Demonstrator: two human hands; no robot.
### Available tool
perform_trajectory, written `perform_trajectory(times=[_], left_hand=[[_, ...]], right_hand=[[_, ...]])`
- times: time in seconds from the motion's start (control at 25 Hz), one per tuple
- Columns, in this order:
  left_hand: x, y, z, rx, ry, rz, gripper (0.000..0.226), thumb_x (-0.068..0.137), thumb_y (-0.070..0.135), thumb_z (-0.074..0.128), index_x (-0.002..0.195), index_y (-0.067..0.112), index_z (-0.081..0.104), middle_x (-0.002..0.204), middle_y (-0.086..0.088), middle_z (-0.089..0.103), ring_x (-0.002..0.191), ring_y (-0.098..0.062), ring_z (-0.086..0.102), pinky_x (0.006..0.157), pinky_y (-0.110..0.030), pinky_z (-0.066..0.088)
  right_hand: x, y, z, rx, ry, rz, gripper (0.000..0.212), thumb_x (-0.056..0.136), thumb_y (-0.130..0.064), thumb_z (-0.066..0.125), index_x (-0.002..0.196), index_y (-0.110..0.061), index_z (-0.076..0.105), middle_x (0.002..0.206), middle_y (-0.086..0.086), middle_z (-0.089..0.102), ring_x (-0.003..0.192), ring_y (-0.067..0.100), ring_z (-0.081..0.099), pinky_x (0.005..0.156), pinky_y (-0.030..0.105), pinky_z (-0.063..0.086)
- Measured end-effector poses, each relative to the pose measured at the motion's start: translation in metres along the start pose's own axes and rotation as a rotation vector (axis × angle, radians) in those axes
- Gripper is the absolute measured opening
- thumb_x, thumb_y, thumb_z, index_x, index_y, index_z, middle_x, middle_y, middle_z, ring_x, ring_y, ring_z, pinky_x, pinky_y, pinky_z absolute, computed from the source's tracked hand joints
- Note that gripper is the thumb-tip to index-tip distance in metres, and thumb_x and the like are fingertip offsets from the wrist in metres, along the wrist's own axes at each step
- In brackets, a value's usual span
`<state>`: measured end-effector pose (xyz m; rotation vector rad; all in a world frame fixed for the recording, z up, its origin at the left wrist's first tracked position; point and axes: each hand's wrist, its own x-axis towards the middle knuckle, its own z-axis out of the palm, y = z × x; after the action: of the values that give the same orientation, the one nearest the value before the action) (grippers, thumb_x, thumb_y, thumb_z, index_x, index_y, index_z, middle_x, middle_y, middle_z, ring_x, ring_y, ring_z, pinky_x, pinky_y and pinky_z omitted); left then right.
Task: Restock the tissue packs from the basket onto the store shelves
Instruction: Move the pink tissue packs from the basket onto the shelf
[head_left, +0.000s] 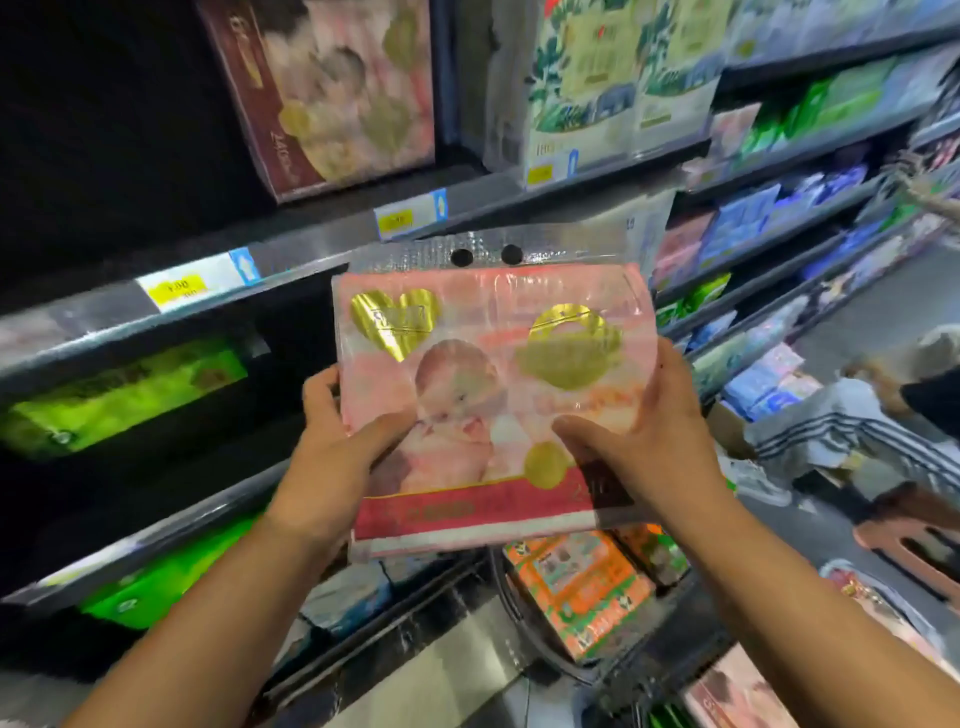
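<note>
A pink tissue pack with gold hearts and a clear plastic hang tab is held up in front of the shelves. My left hand grips its left edge, thumb on the front. My right hand grips its right edge, thumb across the lower front. Below it stands the dark basket with orange tissue packs inside. A matching pink and maroon pack stands on the upper shelf. The shelf edge with yellow price tags runs just behind the held pack.
Green packs lie on the dark shelf to the left. White and green packs fill the upper right shelf, blue ones further right. Another person crouches in the aisle at right. A pink pack lies at the lower right.
</note>
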<state>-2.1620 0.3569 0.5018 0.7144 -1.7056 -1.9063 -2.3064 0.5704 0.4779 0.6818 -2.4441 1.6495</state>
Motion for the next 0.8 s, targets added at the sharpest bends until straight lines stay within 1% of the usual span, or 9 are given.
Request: perform_trajectory(times=[0.08,0.16,0.28,0.36,0.4,0.52,0.56,0.68,0.8], left_hand=[[0.005,0.024,-0.006,-0.008,0.005,0.047,0.066,0.07,0.019,0.077,0.126,0.027,0.041,0.108,0.003,0.063,0.09,-0.014,0.069,0.064,-0.03,0.055],[0.012,0.046,-0.01,-0.02,0.03,0.098,0.065,0.073,0.014,0.078,0.126,0.026,0.042,0.106,0.003,0.066,0.087,-0.011,0.07,0.061,-0.026,0.054],[0.025,0.078,-0.013,-0.009,0.069,0.178,0.064,0.072,0.017,0.079,0.126,0.025,0.043,0.104,0.002,0.07,0.091,-0.016,0.071,0.069,-0.034,0.056],[0.039,0.098,-0.014,0.041,0.122,0.24,0.057,0.078,0.017,0.075,0.125,0.024,0.043,0.106,0.001,0.069,0.092,-0.015,0.07,0.073,-0.034,0.055],[0.048,0.108,-0.015,0.075,0.146,0.266,0.057,0.078,0.018,0.076,0.124,0.023,0.043,0.108,0.001,0.067,0.093,-0.014,0.069,0.073,-0.033,0.054],[0.075,0.135,-0.015,0.146,0.199,0.315,0.072,0.064,0.037,0.079,0.125,0.029,0.042,0.112,0.003,0.065,0.095,-0.014,0.068,0.076,-0.037,0.054],[0.084,0.144,-0.013,0.154,0.215,0.322,0.07,0.065,0.038,0.077,0.125,0.031,0.042,0.112,0.003,0.065,0.096,-0.015,0.068,0.076,-0.038,0.055],[0.112,0.164,-0.006,0.172,0.253,0.364,0.058,0.081,0.026,0.072,0.129,0.03,0.04,0.115,0.002,0.062,0.095,-0.016,0.068,0.071,-0.035,0.055],[0.136,0.176,-0.001,0.22,0.289,0.346,0.062,0.08,0.027,0.074,0.128,0.033,0.036,0.115,0.002,0.06,0.095,-0.018,0.067,0.077,-0.041,0.056]], right_hand=[[0.023,-0.021,0.005,0.038,-0.007,-0.047,0.093,0.047,-0.057,0.082,0.126,-0.034,0.04,0.123,-0.002,0.055,0.116,0.02,0.055,0.096,0.046,0.048],[0.043,-0.041,0.009,0.078,-0.02,-0.078,0.088,0.047,-0.056,0.082,0.122,-0.038,0.04,0.122,-0.004,0.056,0.113,0.018,0.056,0.093,0.045,0.049],[0.08,-0.068,0.015,0.167,-0.079,-0.12,0.092,0.049,-0.054,0.084,0.128,-0.037,0.039,0.122,-0.007,0.059,0.111,0.015,0.059,0.092,0.046,0.051],[0.106,-0.082,0.02,0.191,-0.108,-0.158,0.097,0.049,-0.055,0.083,0.132,-0.038,0.036,0.126,-0.007,0.057,0.113,0.015,0.058,0.094,0.046,0.05],[0.119,-0.089,0.023,0.198,-0.11,-0.172,0.1,0.048,-0.057,0.083,0.133,-0.038,0.035,0.128,-0.006,0.056,0.115,0.015,0.057,0.095,0.045,0.05],[0.164,-0.108,0.038,0.253,-0.109,-0.226,0.107,0.045,-0.057,0.082,0.137,-0.031,0.035,0.127,-0.008,0.057,0.113,0.014,0.058,0.095,0.043,0.05],[0.179,-0.113,0.043,0.264,-0.11,-0.239,0.106,0.045,-0.056,0.082,0.137,-0.03,0.035,0.125,-0.008,0.057,0.112,0.013,0.058,0.095,0.043,0.05],[0.22,-0.122,0.058,0.28,-0.132,-0.281,0.103,0.047,-0.055,0.081,0.136,-0.027,0.037,0.123,-0.008,0.058,0.109,0.013,0.059,0.093,0.042,0.05],[0.251,-0.125,0.071,0.269,-0.142,-0.314,0.103,0.046,-0.055,0.08,0.135,-0.026,0.037,0.123,-0.005,0.057,0.108,0.016,0.059,0.091,0.043,0.051]])
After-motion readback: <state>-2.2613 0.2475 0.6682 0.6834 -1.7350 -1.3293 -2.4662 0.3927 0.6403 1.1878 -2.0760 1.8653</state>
